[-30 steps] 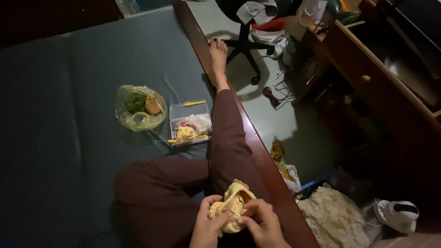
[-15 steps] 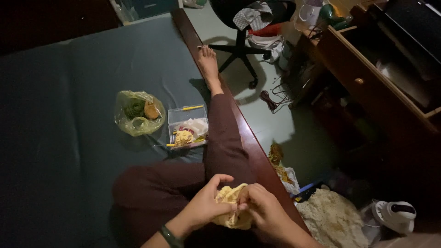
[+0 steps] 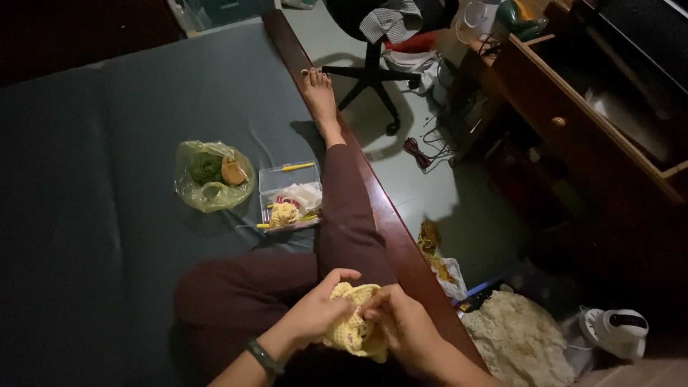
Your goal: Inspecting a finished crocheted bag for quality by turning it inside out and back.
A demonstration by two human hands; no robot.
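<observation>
Head view, looking down: left hand (image 3: 315, 309) curled round the near-left side of a pale yellow crochet piece (image 3: 352, 324), fingers wrapped over its top edge. Right hand (image 3: 401, 322) pinching the same piece from the other side, fingertips pressed together on the yarn. Dark wristband (image 3: 264, 356) on the left wrist. Crochet piece resting in the lap, over maroon trousers (image 3: 244, 290), one leg folded, the other stretched out along the bed's wooden edge (image 3: 401, 251) with the bare foot (image 3: 319, 93) at the far end.

Beyond the crochet piece, up and to the left: clear plastic box (image 3: 290, 197) on the dark bedsheet (image 3: 107, 179), bits of yellow and white yarn inside, a yellow hook (image 3: 298, 167) lying in it. Just left of that box, a greenish plastic bag (image 3: 213, 185) holding green and tan yarn balls. Right of the crochet piece, past the bed edge, down on the floor: lacy cream cloth (image 3: 516, 337) and a white iron-like appliance (image 3: 615, 331). Farther off, an office chair base (image 3: 373, 75) and a wooden desk (image 3: 580, 122).
</observation>
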